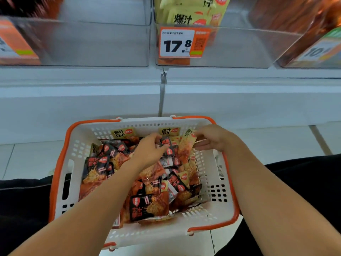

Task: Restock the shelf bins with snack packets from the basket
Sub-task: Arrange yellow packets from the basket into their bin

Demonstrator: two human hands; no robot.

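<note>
A white basket [217, 206] with orange handles sits on the floor in front of me, filled with several black, orange and yellow snack packets [149, 206]. My left hand [149, 150] reaches into the far middle of the pile, its fingers curled around a small black packet [167, 145]. My right hand [212, 138] is at the basket's far right corner and pinches a yellow packet [187, 143] by its top edge. Above, a clear shelf bin [230, 47] holds yellow packets [184, 15] of the same kind behind a price tag [180, 43] reading 17.8.
A clear bin [88, 43] stands to the left of the tagged one, and another bin [313, 43] with orange packets to the right. A white shelf ledge [92, 93] runs below the bins. My dark-clothed legs flank the basket on the tiled floor [27, 157].
</note>
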